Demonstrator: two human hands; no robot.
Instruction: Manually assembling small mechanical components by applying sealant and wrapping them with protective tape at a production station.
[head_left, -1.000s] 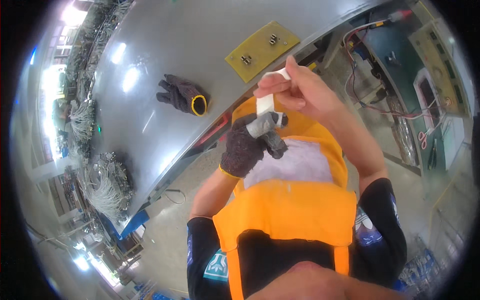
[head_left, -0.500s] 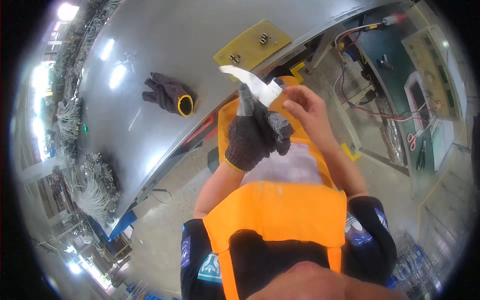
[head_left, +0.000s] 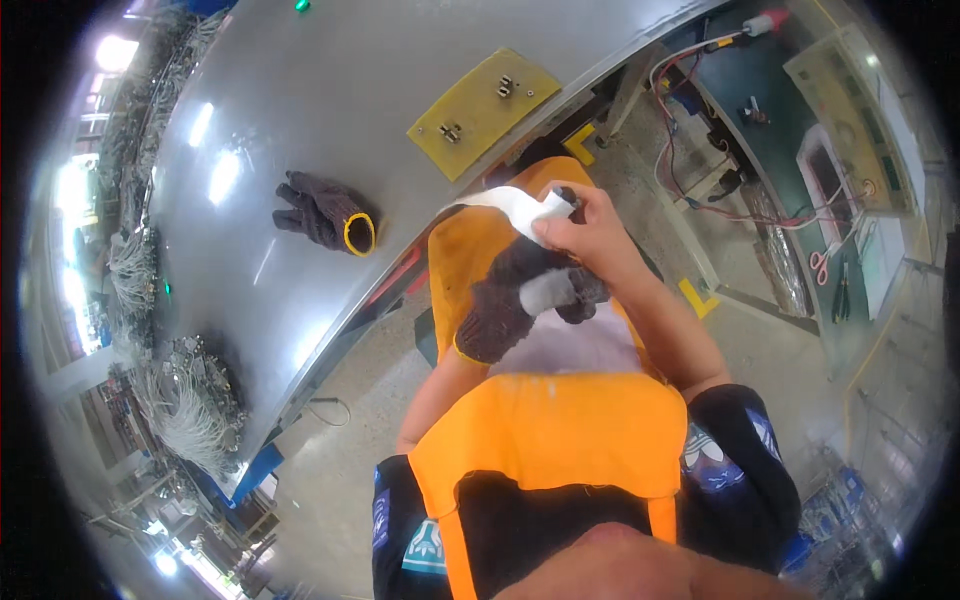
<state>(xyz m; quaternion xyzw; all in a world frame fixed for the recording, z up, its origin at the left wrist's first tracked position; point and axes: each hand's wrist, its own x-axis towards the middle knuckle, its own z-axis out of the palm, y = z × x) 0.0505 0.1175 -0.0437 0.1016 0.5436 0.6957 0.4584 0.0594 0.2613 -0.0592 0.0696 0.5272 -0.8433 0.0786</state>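
My left hand [head_left: 500,310] wears a dark knitted glove with a yellow cuff edge. A band of grey tape [head_left: 547,290] covers part of one gloved finger. One finger points up and away with its dark tip showing, the others are bent, and I see nothing gripped in them. Around the raised finger goes a strip of white tape [head_left: 522,208], its loose tail reaching left toward the table edge. My bare right hand [head_left: 598,240] pinches the tape against that finger, thumb on the near side. A second dark glove [head_left: 322,212] lies on the metal table, yellow-rimmed opening toward me.
The grey metal table [head_left: 330,110] spans the left and far side. On its edge lies a yellow plate [head_left: 480,115] with small metal fittings. At right, a dark green bench [head_left: 770,150] carries cables, scissors [head_left: 820,265] and pliers [head_left: 842,290]. Wire bundles [head_left: 180,410] line the left.
My right hand has closed on the white tape at the raised finger. My left hand has turned and shifted slightly nearer to me, and the tape's tail now hangs lower.
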